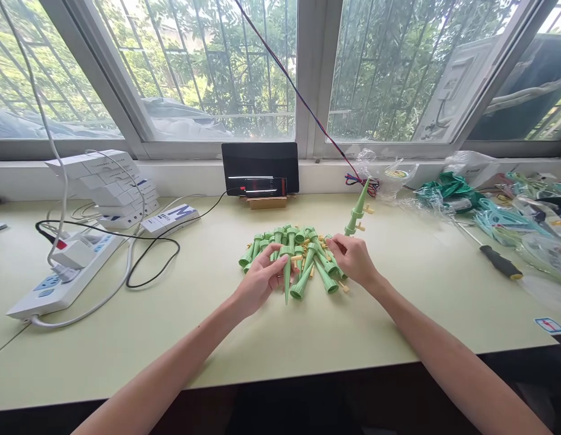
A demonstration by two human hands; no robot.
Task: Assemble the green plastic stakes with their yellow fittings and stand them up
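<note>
Spike (287,283) sits pinched in left hand (257,280); right hand (354,258) curls narrow, contents unclear.

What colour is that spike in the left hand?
The spike is light green, seen best in the head view.

The spikes (302,281) are green, their valves (369,209) yellow.

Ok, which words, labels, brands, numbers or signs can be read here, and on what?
"M", large, on the flat white box; its smaller print is unreadable.
Stacked white boxes: print too small.
Phone screen: too blurred.
Sticker, far right: red mark, no readable words.
</note>
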